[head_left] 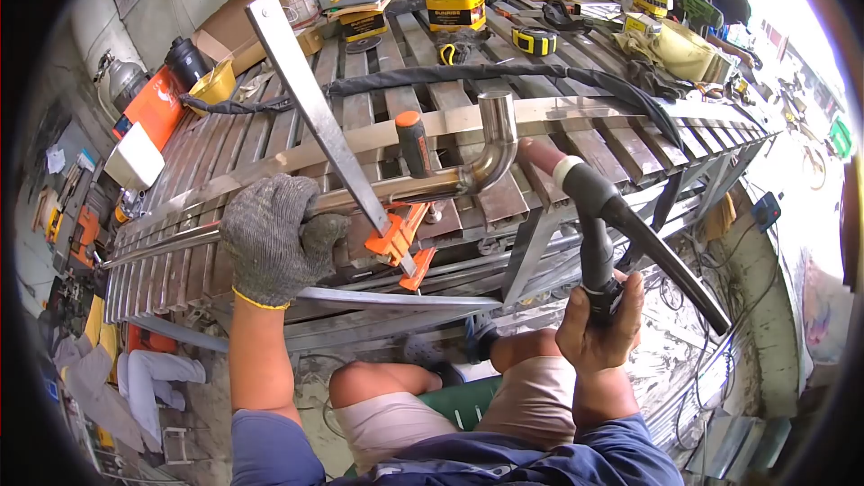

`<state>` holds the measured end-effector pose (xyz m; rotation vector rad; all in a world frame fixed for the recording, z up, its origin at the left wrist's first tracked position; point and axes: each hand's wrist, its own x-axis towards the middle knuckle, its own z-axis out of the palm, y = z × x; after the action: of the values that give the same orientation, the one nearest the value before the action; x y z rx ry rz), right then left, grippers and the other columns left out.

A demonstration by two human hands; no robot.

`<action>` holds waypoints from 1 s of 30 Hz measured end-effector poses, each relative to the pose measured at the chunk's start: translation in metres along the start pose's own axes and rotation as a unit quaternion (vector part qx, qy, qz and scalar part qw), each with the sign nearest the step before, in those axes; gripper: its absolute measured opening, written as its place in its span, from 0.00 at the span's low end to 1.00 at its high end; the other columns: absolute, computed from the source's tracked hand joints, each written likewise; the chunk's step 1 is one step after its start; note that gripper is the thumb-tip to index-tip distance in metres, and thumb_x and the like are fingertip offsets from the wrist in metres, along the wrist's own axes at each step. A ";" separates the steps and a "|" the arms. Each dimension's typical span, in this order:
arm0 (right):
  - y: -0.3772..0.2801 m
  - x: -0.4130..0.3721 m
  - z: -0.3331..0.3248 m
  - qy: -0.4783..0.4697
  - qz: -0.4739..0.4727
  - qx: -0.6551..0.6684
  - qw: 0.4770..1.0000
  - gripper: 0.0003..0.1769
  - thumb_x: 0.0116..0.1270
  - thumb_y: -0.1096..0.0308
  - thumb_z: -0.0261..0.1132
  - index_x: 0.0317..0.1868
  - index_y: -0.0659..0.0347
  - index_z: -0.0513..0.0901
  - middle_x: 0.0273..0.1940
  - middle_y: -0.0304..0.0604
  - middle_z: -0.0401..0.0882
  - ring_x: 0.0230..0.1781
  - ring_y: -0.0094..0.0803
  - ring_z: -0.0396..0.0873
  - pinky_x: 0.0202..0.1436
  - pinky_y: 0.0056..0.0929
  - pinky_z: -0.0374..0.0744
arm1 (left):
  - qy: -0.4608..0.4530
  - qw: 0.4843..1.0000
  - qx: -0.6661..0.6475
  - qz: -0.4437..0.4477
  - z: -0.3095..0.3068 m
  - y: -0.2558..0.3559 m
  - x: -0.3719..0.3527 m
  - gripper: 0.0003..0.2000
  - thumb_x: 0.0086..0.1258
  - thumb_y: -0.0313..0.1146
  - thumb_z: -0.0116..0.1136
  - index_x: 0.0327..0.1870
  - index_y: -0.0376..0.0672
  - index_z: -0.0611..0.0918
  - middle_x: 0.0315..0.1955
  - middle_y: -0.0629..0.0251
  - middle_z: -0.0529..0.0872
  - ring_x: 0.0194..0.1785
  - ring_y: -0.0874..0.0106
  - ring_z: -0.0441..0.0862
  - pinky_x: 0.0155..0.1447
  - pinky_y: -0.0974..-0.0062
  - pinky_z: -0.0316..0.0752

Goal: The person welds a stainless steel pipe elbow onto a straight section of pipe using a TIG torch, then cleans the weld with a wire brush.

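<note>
Steel slats form the workbench [630,148], which stands in a cluttered workshop and carries a tape measure [534,40], a yellow tin [456,11] and a black hose [432,76] toward its far side. The left hand [274,238], in a grey knit glove, is closed around a stainless tube [423,187] lying along the near edge of the bench; the tube is gripped by an orange bar clamp [400,234] just beside the glove and ends in a polished elbow fitting [493,148]. The right hand [598,328], bare, is wrapped tight around the handle of a welding torch [585,189], whose nozzle sits just beside the elbow fitting; contact cannot be confirmed.
</note>
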<state>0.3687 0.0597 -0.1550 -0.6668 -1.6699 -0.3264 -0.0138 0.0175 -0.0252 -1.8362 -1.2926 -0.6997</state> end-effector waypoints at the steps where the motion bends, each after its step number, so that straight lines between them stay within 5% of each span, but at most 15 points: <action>1: -0.001 0.000 0.000 0.001 0.001 0.002 1.000 0.44 0.77 0.76 0.72 0.86 0.77 0.59 0.53 0.66 0.86 0.40 0.40 0.85 0.45 0.38 0.86 | -0.001 1.000 0.000 -0.002 0.000 -0.001 -0.001 0.23 0.73 0.58 0.71 0.45 0.44 0.87 0.33 0.57 0.85 0.37 0.50 0.86 0.44 0.52 0.79; 18: -0.008 -0.001 0.006 0.017 0.014 0.018 1.000 0.41 0.77 0.70 0.75 0.80 0.84 0.67 0.58 0.67 0.87 0.46 0.43 0.91 0.49 0.36 0.89 | -0.015 1.000 0.006 -0.005 0.000 -0.003 -0.004 0.24 0.72 0.59 0.71 0.46 0.44 0.88 0.38 0.56 0.89 0.42 0.50 0.89 0.48 0.51 0.82; 24: -0.013 0.002 0.003 0.007 0.020 0.008 1.000 0.40 0.77 0.74 0.73 0.81 0.84 0.65 0.51 0.63 0.89 0.38 0.36 0.89 0.43 0.31 0.88 | -0.023 1.000 0.010 -0.013 0.000 -0.003 -0.005 0.24 0.72 0.60 0.71 0.45 0.44 0.88 0.38 0.56 0.89 0.40 0.50 0.89 0.47 0.51 0.82; 30: -0.021 0.006 -0.007 -0.022 0.039 0.024 0.999 0.40 0.77 0.76 0.72 0.81 0.85 0.65 0.55 0.65 0.88 0.39 0.34 0.89 0.44 0.31 0.88 | -0.010 1.000 0.018 -0.004 0.001 -0.003 -0.005 0.24 0.74 0.61 0.70 0.45 0.44 0.88 0.37 0.56 0.88 0.40 0.50 0.89 0.46 0.52 0.82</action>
<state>0.3610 0.0405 -0.1444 -0.7065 -1.6840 -0.2169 -0.0180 0.0167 -0.0289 -1.8132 -1.3182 -0.6600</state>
